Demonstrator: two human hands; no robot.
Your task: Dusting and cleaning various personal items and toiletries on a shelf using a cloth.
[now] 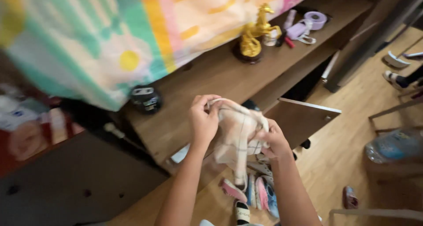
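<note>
Both hands' grip bunching cream checked cloth (238,131), left hand (203,122), right hand (274,140)

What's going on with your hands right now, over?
Left hand and right hand both gripping cream checked cloth. Held above wooden cabinet, shoes below. Nothing blocking.

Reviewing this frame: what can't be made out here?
- Head view: the cream cloth is bunched between left hand and right hand; its kind is unclear.
- Cabinet interior hidden behind the open door.
- Small dark object on the shelf is too blurred to identify.
</note>
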